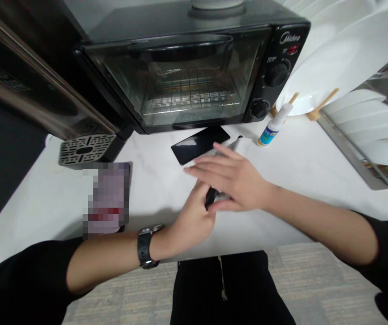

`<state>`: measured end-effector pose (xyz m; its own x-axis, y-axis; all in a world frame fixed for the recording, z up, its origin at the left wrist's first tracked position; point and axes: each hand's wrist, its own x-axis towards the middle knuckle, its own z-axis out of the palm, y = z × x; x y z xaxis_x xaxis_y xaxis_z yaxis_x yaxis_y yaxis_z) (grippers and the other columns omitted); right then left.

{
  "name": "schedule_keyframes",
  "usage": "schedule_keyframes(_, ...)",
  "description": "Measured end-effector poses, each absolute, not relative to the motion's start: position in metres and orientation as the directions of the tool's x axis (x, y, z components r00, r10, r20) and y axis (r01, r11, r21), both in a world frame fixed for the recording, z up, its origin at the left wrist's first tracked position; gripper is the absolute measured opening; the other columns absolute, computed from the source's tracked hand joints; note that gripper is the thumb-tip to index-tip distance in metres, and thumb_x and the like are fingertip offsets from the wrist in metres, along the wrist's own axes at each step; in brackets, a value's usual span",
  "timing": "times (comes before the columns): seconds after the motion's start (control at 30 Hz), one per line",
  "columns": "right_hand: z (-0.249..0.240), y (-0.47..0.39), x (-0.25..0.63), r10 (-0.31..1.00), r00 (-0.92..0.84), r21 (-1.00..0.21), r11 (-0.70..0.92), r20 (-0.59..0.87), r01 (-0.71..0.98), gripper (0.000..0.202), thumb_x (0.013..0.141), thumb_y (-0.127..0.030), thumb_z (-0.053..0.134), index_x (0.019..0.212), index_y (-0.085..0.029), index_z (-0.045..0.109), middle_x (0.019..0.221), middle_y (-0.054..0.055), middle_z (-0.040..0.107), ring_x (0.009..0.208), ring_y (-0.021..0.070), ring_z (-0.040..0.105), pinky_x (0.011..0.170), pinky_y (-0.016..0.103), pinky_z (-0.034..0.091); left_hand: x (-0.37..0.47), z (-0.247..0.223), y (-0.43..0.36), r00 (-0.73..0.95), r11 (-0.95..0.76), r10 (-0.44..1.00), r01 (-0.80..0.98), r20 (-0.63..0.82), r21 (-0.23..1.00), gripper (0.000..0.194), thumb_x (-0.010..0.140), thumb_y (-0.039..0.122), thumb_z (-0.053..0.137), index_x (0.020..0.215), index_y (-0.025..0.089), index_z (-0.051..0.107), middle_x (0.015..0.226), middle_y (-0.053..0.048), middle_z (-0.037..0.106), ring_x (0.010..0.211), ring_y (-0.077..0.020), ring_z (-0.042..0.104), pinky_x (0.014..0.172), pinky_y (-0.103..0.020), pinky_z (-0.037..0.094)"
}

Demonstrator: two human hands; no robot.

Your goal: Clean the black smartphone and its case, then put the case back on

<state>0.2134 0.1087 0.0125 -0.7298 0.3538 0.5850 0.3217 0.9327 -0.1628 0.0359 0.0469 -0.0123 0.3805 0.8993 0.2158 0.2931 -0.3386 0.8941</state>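
Note:
Above the white countertop, my left hand (194,216), with a watch on its wrist, is closed round a black and grey object (210,197). Most of that object is hidden by my hands, so its kind cannot be made out. My right hand (236,180) lies over the object and the left fingers, its own fingers stretched out and slightly spread. A grey piece with a dark tip (237,142) shows just beyond the right fingers; whether it belongs to the held object is unclear. Behind my hands a black smartphone (198,145) lies flat on the counter.
A black toaster oven (180,81) stands at the back. Right of the phone is a small white spray bottle (271,131), near a rack of white plates (343,58). A machine with a slotted drip tray (85,150) and a pixelated item (109,198) are at left.

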Motion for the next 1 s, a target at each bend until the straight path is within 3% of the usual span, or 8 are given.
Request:
schedule_keyframes(0.17,0.013,0.128,0.225,0.596,-0.514,-0.305,0.783,0.617,0.543,0.067,0.106,-0.065,0.031,0.135,-0.016,0.067,0.132,0.013,0.074,0.139,0.0300,0.060,0.131,0.063,0.016,0.037,-0.006,0.053,0.406,-0.411,0.866,0.245,0.293,0.878,0.082,0.083,0.000,0.046,0.161,0.025,0.038,0.168,-0.008,0.040,0.159,-0.0248,0.033,0.134,-0.049,0.026)
schedule_keyframes(0.33,0.012,0.073,0.186,0.117,-0.785,-0.027,0.991,0.608,0.128,0.076,0.103,-0.071,0.036,0.146,-0.012,0.059,0.146,0.010,0.068,0.143,0.0209,0.055,0.134,0.040,0.016,0.029,-0.033,0.034,0.346,-0.368,0.904,0.326,0.252,0.871,0.069,0.088,0.021,0.064,0.152,0.044,0.049,0.137,0.005,0.070,0.153,-0.0270,0.043,0.133,-0.060,0.025)
schedule_keyframes(0.4,0.013,0.077,0.189,0.060,-0.811,0.017,0.996,0.583,0.086,0.071,0.105,-0.066,0.037,0.147,-0.012,0.058,0.145,0.009,0.068,0.143,0.0194,0.056,0.133,0.038,0.020,0.030,-0.031,0.034,0.373,-0.374,0.895,0.321,0.247,0.870,0.068,0.088,0.018,0.063,0.150,0.043,0.051,0.131,0.005,0.072,0.154,-0.0275,0.042,0.133,-0.061,0.024)
schedule_keyframes(0.57,0.015,0.122,0.223,0.498,-0.633,-0.224,0.857,0.593,0.464,0.068,0.107,-0.063,0.031,0.143,-0.014,0.061,0.133,0.014,0.074,0.136,0.0283,0.063,0.130,0.061,0.023,0.038,-0.008,0.053,0.384,-0.392,0.881,0.269,0.275,0.880,0.078,0.082,-0.001,0.046,0.156,0.024,0.047,0.157,-0.007,0.055,0.155,-0.0249,0.040,0.133,-0.050,0.029)
schedule_keyframes(0.63,0.016,0.117,0.220,0.524,-0.603,-0.255,0.841,0.601,0.477,0.070,0.105,-0.067,0.034,0.139,-0.014,0.064,0.131,0.014,0.075,0.135,0.0300,0.063,0.131,0.063,0.018,0.036,-0.009,0.053,0.377,-0.412,0.878,0.287,0.293,0.865,0.076,0.082,0.000,0.049,0.156,0.018,0.046,0.159,-0.010,0.052,0.156,-0.0239,0.040,0.132,-0.046,0.029)
schedule_keyframes(0.83,0.014,0.080,0.195,0.057,-0.822,-0.018,0.998,0.566,0.056,0.075,0.103,-0.068,0.042,0.150,-0.012,0.055,0.147,0.010,0.066,0.145,0.0208,0.054,0.134,0.040,0.018,0.029,-0.026,0.041,0.371,-0.358,0.909,0.463,0.190,0.811,0.035,0.098,0.021,0.047,0.116,0.024,0.077,0.105,0.006,0.079,0.130,-0.0193,0.067,0.122,-0.044,0.047)
schedule_keyframes(0.9,0.014,0.094,0.205,0.244,-0.780,-0.093,0.968,0.576,0.234,0.071,0.106,-0.066,0.036,0.152,-0.014,0.052,0.146,0.011,0.067,0.144,0.0223,0.055,0.134,0.048,0.017,0.034,-0.019,0.045,0.338,-0.369,0.913,0.440,0.229,0.819,0.037,0.097,0.020,0.046,0.117,0.023,0.076,0.115,0.001,0.078,0.135,-0.0214,0.063,0.113,-0.042,0.057)
schedule_keyframes(1.0,0.015,0.110,0.217,0.518,-0.616,-0.236,0.844,0.593,0.482,0.075,0.107,-0.067,0.026,0.153,-0.014,0.050,0.144,0.014,0.068,0.143,0.0286,0.056,0.132,0.062,0.012,0.039,-0.010,0.050,0.360,-0.409,0.889,0.340,0.284,0.847,0.062,0.088,0.010,0.048,0.149,0.015,0.056,0.147,-0.009,0.064,0.150,-0.0257,0.049,0.128,-0.046,0.037)
